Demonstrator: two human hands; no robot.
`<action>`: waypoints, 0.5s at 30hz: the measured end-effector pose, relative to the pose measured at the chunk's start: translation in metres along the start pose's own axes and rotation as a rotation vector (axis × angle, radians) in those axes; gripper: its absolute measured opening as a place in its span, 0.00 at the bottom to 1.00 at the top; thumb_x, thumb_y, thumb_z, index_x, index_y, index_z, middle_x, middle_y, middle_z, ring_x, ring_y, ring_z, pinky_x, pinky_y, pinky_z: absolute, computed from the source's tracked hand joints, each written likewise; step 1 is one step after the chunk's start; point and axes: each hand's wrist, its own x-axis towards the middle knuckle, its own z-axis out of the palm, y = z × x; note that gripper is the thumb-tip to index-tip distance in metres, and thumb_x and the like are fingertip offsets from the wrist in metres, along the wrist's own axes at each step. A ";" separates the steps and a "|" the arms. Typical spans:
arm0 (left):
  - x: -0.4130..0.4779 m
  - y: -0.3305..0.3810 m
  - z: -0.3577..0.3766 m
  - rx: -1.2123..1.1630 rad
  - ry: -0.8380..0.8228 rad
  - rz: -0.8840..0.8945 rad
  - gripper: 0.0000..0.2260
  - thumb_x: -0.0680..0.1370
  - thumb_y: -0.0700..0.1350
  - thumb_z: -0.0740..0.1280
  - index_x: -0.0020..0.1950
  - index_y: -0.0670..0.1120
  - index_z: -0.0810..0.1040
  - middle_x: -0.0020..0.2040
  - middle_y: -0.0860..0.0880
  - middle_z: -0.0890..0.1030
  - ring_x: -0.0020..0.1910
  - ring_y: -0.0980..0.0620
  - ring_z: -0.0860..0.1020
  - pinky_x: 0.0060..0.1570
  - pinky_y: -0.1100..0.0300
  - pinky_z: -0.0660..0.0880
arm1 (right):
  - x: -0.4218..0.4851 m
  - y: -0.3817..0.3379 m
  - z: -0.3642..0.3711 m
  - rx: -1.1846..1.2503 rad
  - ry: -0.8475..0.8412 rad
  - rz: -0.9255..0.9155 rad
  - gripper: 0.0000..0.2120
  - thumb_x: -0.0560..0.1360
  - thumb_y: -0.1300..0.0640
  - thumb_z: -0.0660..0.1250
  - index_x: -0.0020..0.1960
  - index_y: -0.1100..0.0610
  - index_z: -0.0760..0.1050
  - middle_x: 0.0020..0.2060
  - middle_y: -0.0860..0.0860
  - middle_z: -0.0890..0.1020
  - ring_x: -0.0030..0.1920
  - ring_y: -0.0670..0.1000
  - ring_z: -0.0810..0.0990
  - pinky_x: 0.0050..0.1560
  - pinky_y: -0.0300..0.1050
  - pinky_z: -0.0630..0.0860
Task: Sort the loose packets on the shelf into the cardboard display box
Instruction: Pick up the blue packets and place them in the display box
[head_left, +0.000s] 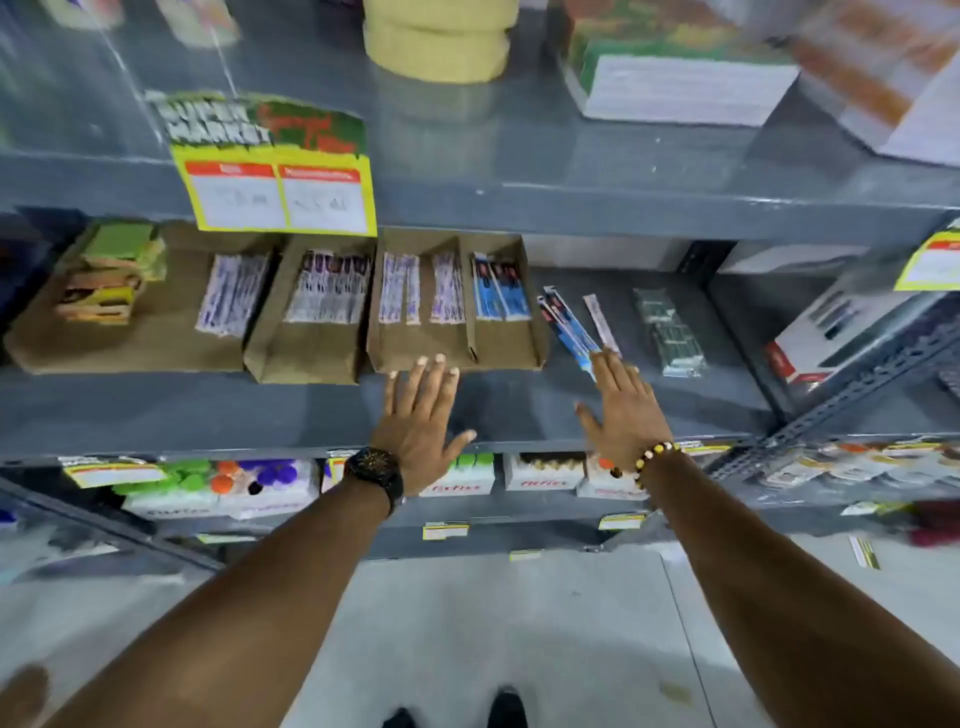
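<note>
A brown cardboard display box (415, 348) with dividers stands on the grey middle shelf (519, 410); its compartments hold white-purple packets and blue packets (498, 288). Just right of it, loose blue packets (569, 327) and a pale packet (602, 322) lie on the shelf. My left hand (421, 426), with a black watch on its wrist, is spread flat in front of the box and holds nothing. My right hand (621, 410), with a bead bracelet on its wrist, is spread too, and its fingertips reach the near ends of the loose packets.
Two more cardboard boxes (306, 353) with packets stand to the left. A green bundle (670, 332) and a white-red carton (831, 338) lie to the right. A yellow price tag (280, 192) hangs from the upper shelf. A slanted metal brace (852, 384) crosses at right.
</note>
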 end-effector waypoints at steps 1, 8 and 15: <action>0.003 -0.002 0.006 -0.011 -0.022 -0.027 0.38 0.78 0.66 0.52 0.80 0.43 0.54 0.81 0.41 0.55 0.78 0.42 0.51 0.73 0.33 0.56 | 0.009 0.007 0.006 0.025 0.003 0.035 0.34 0.78 0.47 0.59 0.78 0.59 0.53 0.78 0.57 0.58 0.76 0.59 0.58 0.76 0.52 0.53; 0.010 -0.014 0.043 0.021 -0.077 -0.090 0.37 0.79 0.68 0.43 0.81 0.46 0.48 0.81 0.43 0.50 0.80 0.42 0.48 0.76 0.38 0.46 | 0.056 0.024 0.029 0.068 0.009 0.245 0.21 0.75 0.48 0.62 0.64 0.57 0.74 0.57 0.60 0.79 0.57 0.65 0.76 0.56 0.56 0.76; 0.009 -0.016 0.043 0.039 -0.057 -0.085 0.35 0.80 0.66 0.45 0.81 0.46 0.48 0.81 0.42 0.52 0.80 0.41 0.50 0.75 0.35 0.49 | 0.097 0.026 0.035 0.062 -0.027 0.346 0.20 0.75 0.43 0.59 0.53 0.55 0.81 0.50 0.58 0.81 0.51 0.63 0.79 0.51 0.52 0.77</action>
